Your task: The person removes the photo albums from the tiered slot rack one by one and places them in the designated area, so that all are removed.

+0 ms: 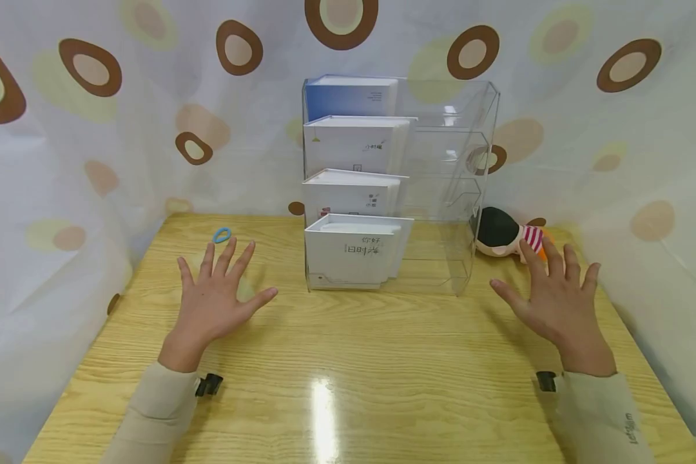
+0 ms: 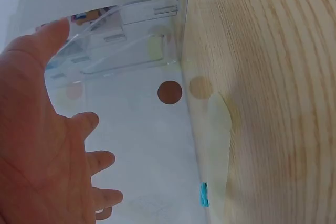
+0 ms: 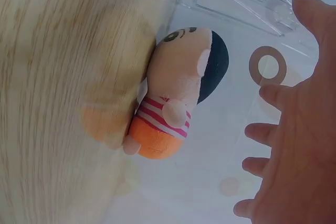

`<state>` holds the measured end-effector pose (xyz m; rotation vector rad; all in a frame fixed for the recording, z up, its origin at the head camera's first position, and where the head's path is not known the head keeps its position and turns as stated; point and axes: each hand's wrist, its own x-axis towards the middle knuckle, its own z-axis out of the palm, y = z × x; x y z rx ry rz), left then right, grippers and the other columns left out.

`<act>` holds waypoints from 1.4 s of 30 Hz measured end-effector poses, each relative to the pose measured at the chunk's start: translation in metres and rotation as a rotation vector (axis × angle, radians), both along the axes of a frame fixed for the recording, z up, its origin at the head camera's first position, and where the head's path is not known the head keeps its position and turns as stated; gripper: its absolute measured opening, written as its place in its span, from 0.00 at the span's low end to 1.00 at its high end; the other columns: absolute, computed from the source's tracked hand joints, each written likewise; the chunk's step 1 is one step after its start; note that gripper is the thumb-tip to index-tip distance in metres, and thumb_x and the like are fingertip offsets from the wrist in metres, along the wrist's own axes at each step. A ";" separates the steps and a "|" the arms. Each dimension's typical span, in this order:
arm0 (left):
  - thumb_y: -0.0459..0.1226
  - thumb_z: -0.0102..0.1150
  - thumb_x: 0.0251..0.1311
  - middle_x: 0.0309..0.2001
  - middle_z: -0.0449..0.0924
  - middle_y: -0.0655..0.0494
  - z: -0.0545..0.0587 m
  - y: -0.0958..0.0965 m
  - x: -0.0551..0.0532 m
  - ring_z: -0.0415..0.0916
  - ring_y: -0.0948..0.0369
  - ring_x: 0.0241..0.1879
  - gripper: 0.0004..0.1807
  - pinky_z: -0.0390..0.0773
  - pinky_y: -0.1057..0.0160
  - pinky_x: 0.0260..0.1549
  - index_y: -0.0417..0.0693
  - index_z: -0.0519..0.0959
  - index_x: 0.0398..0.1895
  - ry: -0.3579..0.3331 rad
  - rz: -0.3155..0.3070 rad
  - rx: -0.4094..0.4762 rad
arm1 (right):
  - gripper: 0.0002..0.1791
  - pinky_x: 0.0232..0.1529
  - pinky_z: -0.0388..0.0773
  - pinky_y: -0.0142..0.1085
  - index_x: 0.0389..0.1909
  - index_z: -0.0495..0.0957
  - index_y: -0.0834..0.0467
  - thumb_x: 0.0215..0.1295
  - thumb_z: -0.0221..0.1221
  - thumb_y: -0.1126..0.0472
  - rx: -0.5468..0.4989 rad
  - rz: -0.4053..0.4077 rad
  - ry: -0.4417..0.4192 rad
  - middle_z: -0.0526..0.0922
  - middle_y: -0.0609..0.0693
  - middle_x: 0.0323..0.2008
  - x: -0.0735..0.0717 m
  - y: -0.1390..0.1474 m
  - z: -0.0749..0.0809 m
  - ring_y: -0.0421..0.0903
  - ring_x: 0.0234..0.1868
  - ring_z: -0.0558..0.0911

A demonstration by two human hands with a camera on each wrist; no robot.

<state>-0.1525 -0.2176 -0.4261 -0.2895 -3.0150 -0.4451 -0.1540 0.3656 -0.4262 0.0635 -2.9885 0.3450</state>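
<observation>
I see L hand (image 1: 211,306) & R hand (image 1: 559,309) over the yellow wood-grain table (image 1: 417,361), fingers spread. Beyond, btwn them: clear plastic tiered rack (image 1: 426,276) w/ mostly white books (image 1: 348,261); then black-haired, stripe-topped plush doll (image 3: 176,85) by R fingertips, small blue oval ring (image 2: 204,194) just past L's.

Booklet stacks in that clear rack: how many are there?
4, one above another in the rack: blue top stack, white second stack, third stack and bottom stack. Booklets behind may be hidden.
</observation>
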 end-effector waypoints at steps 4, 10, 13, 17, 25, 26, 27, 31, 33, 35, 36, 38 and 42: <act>0.72 0.58 0.74 0.93 0.47 0.42 -0.003 0.001 -0.001 0.41 0.30 0.91 0.54 0.31 0.11 0.79 0.62 0.53 0.94 -0.011 -0.016 0.031 | 0.56 0.76 0.24 0.90 0.92 0.49 0.54 0.80 0.52 0.24 -0.001 0.002 -0.003 0.41 0.70 0.91 0.000 -0.002 0.001 0.82 0.89 0.37; 0.60 0.68 0.76 0.90 0.57 0.40 -0.009 0.013 -0.010 0.59 0.33 0.86 0.50 0.61 0.21 0.81 0.54 0.59 0.92 -0.016 -0.114 0.219 | 0.52 0.68 0.60 0.89 0.87 0.60 0.60 0.76 0.66 0.35 0.010 0.050 0.178 0.62 0.77 0.82 -0.004 -0.008 0.008 0.85 0.78 0.62; 0.53 0.72 0.75 0.87 0.62 0.40 -0.013 0.022 -0.017 0.64 0.35 0.84 0.48 0.70 0.27 0.78 0.50 0.61 0.90 -0.039 -0.160 0.344 | 0.46 0.62 0.70 0.83 0.82 0.67 0.67 0.73 0.73 0.48 -0.059 0.127 0.302 0.72 0.79 0.72 -0.008 -0.017 0.020 0.83 0.69 0.71; 0.44 0.74 0.76 0.84 0.65 0.38 -0.019 0.035 -0.027 0.67 0.38 0.83 0.46 0.72 0.36 0.82 0.45 0.61 0.90 -0.103 -0.227 0.541 | 0.42 0.66 0.70 0.77 0.81 0.69 0.68 0.76 0.73 0.53 -0.201 0.210 0.292 0.75 0.78 0.69 -0.011 -0.035 0.043 0.80 0.68 0.73; 0.35 0.75 0.73 0.86 0.66 0.37 -0.032 0.053 -0.041 0.73 0.39 0.81 0.46 0.77 0.43 0.79 0.38 0.62 0.88 -0.189 -0.221 0.753 | 0.37 0.65 0.80 0.70 0.80 0.72 0.64 0.77 0.73 0.54 -0.348 0.316 0.139 0.80 0.69 0.72 -0.020 -0.087 0.077 0.70 0.70 0.81; 0.34 0.75 0.73 0.86 0.65 0.37 -0.033 0.055 -0.042 0.73 0.38 0.81 0.46 0.77 0.43 0.79 0.37 0.62 0.88 -0.199 -0.216 0.763 | 0.37 0.65 0.82 0.69 0.79 0.73 0.63 0.77 0.73 0.54 -0.355 0.322 0.127 0.81 0.67 0.72 -0.021 -0.092 0.080 0.70 0.69 0.83; 0.35 0.75 0.73 0.86 0.65 0.38 -0.035 0.057 -0.044 0.73 0.38 0.80 0.46 0.77 0.43 0.78 0.37 0.62 0.88 -0.207 -0.210 0.771 | 0.36 0.64 0.83 0.68 0.79 0.74 0.61 0.77 0.73 0.53 -0.365 0.325 0.111 0.83 0.66 0.72 -0.023 -0.097 0.082 0.69 0.68 0.84; 0.36 0.75 0.73 0.86 0.66 0.39 -0.038 0.062 -0.049 0.76 0.39 0.79 0.46 0.80 0.44 0.76 0.38 0.62 0.88 -0.236 -0.189 0.788 | 0.36 0.70 0.82 0.65 0.79 0.75 0.56 0.77 0.73 0.49 -0.437 0.325 0.031 0.84 0.61 0.73 -0.031 -0.116 0.088 0.66 0.69 0.85; 0.36 0.75 0.73 0.86 0.66 0.40 -0.039 0.064 -0.051 0.77 0.39 0.78 0.46 0.82 0.44 0.74 0.39 0.63 0.88 -0.248 -0.182 0.799 | 0.36 0.73 0.81 0.63 0.80 0.75 0.53 0.76 0.73 0.47 -0.475 0.318 -0.022 0.83 0.59 0.73 -0.035 -0.124 0.090 0.64 0.71 0.84; 0.37 0.76 0.73 0.85 0.68 0.41 -0.040 0.066 -0.052 0.79 0.39 0.77 0.45 0.84 0.44 0.72 0.41 0.64 0.88 -0.261 -0.174 0.804 | 0.37 0.76 0.79 0.62 0.80 0.74 0.52 0.76 0.73 0.46 -0.512 0.315 -0.076 0.83 0.58 0.74 -0.039 -0.132 0.090 0.63 0.73 0.83; 0.37 0.75 0.73 0.85 0.69 0.41 -0.040 0.067 -0.053 0.79 0.39 0.76 0.45 0.84 0.44 0.71 0.42 0.64 0.88 -0.263 -0.172 0.799 | 0.38 0.77 0.79 0.61 0.80 0.74 0.52 0.76 0.73 0.45 -0.525 0.312 -0.100 0.82 0.58 0.74 -0.041 -0.136 0.090 0.62 0.73 0.82; 0.37 0.76 0.73 0.83 0.71 0.39 -0.039 0.068 -0.054 0.80 0.39 0.75 0.44 0.86 0.42 0.70 0.41 0.65 0.87 -0.263 -0.169 0.780 | 0.38 0.78 0.79 0.60 0.80 0.74 0.53 0.76 0.73 0.45 -0.553 0.314 -0.134 0.82 0.57 0.74 -0.046 -0.142 0.089 0.61 0.74 0.81; 0.37 0.76 0.72 0.79 0.77 0.37 -0.039 0.072 -0.056 0.82 0.39 0.73 0.43 0.85 0.41 0.70 0.40 0.67 0.86 -0.262 -0.149 0.733 | 0.37 0.78 0.81 0.57 0.77 0.76 0.56 0.74 0.75 0.47 -0.627 0.315 -0.170 0.82 0.57 0.73 -0.055 -0.153 0.085 0.60 0.74 0.82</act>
